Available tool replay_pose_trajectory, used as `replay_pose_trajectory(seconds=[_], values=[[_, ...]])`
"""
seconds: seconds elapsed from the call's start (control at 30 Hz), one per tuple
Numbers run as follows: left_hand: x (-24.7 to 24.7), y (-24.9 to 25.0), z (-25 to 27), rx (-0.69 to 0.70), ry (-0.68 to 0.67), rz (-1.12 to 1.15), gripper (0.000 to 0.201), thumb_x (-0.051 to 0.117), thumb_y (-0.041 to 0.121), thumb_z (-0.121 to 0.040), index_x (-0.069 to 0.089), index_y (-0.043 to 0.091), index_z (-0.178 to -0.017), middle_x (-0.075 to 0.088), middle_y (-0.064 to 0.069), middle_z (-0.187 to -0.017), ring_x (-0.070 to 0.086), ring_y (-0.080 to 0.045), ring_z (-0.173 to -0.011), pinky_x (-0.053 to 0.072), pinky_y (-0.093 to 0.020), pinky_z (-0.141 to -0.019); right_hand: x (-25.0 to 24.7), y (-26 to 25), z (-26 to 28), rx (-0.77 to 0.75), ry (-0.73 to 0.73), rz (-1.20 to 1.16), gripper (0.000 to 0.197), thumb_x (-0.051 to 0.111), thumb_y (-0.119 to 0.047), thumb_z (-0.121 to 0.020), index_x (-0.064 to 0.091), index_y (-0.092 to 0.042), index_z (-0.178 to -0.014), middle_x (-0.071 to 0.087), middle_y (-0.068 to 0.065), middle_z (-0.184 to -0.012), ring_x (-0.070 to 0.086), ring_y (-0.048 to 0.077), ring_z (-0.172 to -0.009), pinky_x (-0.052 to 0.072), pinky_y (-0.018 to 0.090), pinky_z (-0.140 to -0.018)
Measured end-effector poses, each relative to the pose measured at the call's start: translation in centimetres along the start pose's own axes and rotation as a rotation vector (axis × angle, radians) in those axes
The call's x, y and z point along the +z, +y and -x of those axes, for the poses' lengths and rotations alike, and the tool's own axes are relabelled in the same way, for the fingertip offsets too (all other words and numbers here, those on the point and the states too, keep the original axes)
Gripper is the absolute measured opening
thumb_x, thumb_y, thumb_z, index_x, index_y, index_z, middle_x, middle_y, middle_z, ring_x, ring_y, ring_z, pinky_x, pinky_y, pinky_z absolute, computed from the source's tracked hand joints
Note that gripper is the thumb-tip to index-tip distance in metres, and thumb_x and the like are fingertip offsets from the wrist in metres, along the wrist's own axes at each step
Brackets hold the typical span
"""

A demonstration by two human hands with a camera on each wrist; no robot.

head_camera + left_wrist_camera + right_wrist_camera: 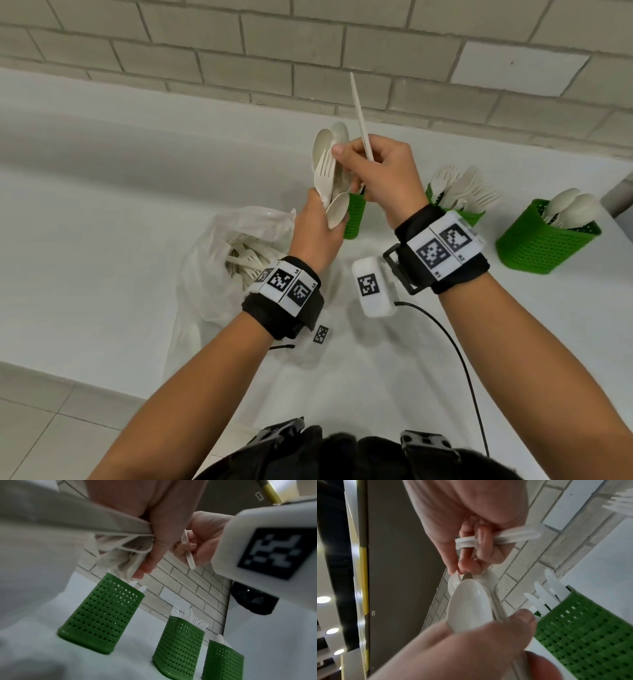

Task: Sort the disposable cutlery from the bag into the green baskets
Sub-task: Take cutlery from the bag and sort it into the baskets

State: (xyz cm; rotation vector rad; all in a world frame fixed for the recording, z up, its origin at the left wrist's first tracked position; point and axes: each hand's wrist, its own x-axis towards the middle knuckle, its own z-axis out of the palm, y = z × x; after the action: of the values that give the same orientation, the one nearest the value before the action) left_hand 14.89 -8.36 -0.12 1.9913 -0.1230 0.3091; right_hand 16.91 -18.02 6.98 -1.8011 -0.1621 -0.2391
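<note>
At frame centre the left hand [317, 226] grips a bunch [330, 171] of forks and spoons, upright. The right hand [380, 171], touching it, holds a knife [359, 113] pointing up. Directly below stands the knife basket [354, 216]; fork basket [459, 209] and spoon basket [544, 240] lie rightward; the bag [219, 267] lower left holds more.

Right hand [467, 524] fingers [483, 538] grip a knife handle [513, 535] above spoons [469, 607] and a green basket [587, 632].

Three green baskets [101, 616] — one plastic bag [219, 260]; two hands [317, 233] — one raised knife [359, 113]
</note>
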Motion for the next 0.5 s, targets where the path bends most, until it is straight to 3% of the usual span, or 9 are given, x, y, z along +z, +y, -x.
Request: replay_pose_trajectory(seconds=[0.07,0.2,0.27,0.4,0.5], values=[[-0.16,-0.01,0.13,0.007,-0.012,0.001,0.038,0.058,0.012,-0.089,0.041,0.001,-0.121,0.060,-0.016,-0.101,0.059,-0.029,-0.081,0.047,-0.034,-0.068,-0.28,-0.45,-0.24,0.008,0.005,-0.047,0.014,0.066,-0.021,-0.086,0.063,-0.016,-0.074,0.054,-0.004,-0.057,0.046,0.006,-0.045,0.038,0.013,-0.046],[-0.27,0.14,0.36,0.053,0.009,-0.007,0.045,0.057,0.010,-0.089,0.040,0.004,-0.130,0.059,-0.012,-0.109,0.054,-0.020,-0.090,0.038,-0.021,-0.070,-0.40,-0.89,-0.39,-0.037,-0.035,0.075,0.019,0.068,-0.026,-0.084,0.063,-0.020,-0.067,0.054,-0.017,-0.050,0.048,-0.003,-0.049,0.037,0.010,-0.051],[-0.26,0.21,0.45,0.070,0.011,-0.008,0.046,0.056,0.010,-0.089,0.040,0.004,-0.132,0.059,-0.011,-0.113,0.052,-0.017,-0.093,0.036,-0.019,-0.071,-0.44,-0.96,-0.57,-0.035,-0.005,0.101,0.023,0.067,-0.024,-0.085,0.060,-0.021,-0.064,0.052,-0.014,-0.054,0.047,-0.001,-0.052,0.037,0.013,-0.054],[-0.36,0.31,0.44,0.071,-0.029,-0.045,0.038,0.057,0.015,-0.090,0.045,0.001,-0.124,0.060,-0.014,-0.112,0.058,-0.028,-0.094,0.041,-0.027,-0.072,-1.06,-1.11,-1.11,-0.035,0.142,0.025,0.027,0.064,-0.027,-0.087,0.055,-0.023,-0.062,0.048,-0.005,-0.059,0.045,0.012,-0.061,0.035,0.019,-0.053],[-0.23,0.53,0.42,0.094,-0.021,-0.047,0.035,0.055,0.014,-0.091,0.045,-0.001,-0.121,0.060,-0.016,-0.111,0.056,-0.027,-0.095,0.036,-0.022,-0.069,-0.94,-0.87,-0.87,-0.022,0.163,-0.011,0.026,0.067,-0.033,-0.085,0.058,-0.020,-0.064,0.053,-0.004,-0.062,0.049,0.012,-0.061,0.038,0.020,-0.054]])
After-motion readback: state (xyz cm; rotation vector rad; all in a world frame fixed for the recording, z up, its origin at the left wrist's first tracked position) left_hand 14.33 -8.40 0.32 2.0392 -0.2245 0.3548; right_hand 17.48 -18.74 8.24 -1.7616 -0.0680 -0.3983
